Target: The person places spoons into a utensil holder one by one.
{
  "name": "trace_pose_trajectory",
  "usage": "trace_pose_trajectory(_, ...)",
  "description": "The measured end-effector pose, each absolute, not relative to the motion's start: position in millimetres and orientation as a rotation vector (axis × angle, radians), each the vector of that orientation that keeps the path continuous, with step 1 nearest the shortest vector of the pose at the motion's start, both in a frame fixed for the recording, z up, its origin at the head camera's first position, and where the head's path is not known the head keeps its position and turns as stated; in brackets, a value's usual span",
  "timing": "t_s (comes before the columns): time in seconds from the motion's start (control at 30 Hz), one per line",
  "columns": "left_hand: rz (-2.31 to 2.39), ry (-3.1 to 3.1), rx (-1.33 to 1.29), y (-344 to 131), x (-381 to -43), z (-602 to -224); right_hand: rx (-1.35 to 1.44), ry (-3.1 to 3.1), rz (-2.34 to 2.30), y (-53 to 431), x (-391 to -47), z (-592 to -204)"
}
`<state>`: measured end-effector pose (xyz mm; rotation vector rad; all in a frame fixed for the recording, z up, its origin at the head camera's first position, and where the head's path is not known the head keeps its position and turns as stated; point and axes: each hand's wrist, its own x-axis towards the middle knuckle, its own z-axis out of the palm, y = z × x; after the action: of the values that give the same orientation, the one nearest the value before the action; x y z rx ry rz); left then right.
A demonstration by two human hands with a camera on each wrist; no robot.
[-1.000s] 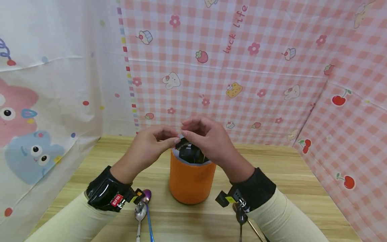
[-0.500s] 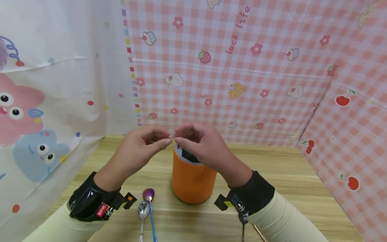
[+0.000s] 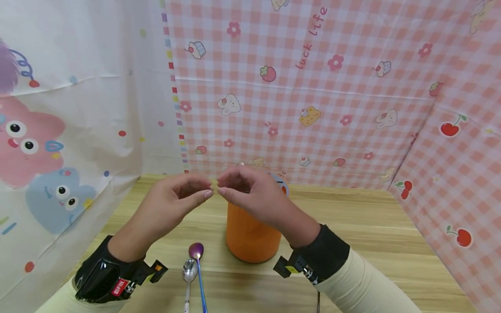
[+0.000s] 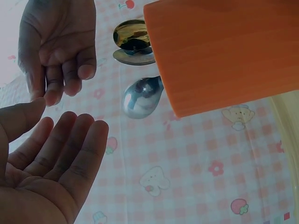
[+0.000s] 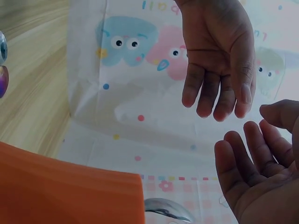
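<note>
My left hand and right hand hover fingertip to fingertip, thumbs pointing at each other, palms facing in. Their fingers are loosely bent, and nothing shows between them in the wrist views. Behind and below the right hand stands an orange cylindrical container, upright on the table. The right hand covers most of its rim in the head view. Spoon heads stick out past the rim: a gold spoon and a silver spoon in the left wrist view.
On the table, a purple-and-blue spoon and a silver spoon lie in front, left of the container. A dark thin handle shows beside the right sleeve. Printed cloths hang at the back and both sides.
Both hands have moved left from the container's mouth, the left hand farther and also nearer the body. The dark glossy thing seen in the container is now hidden. The view has shifted slightly left.
</note>
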<state>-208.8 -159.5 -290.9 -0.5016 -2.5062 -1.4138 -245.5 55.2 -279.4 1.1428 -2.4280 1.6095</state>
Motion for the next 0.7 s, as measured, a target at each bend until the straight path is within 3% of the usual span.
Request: trace_pose_trajectory(0.7,-1.455,-2.554,-0.455,-176.5,-195.7,-315.0,1.179,-2.635,1.497,31.6,-240.8,-302.9)
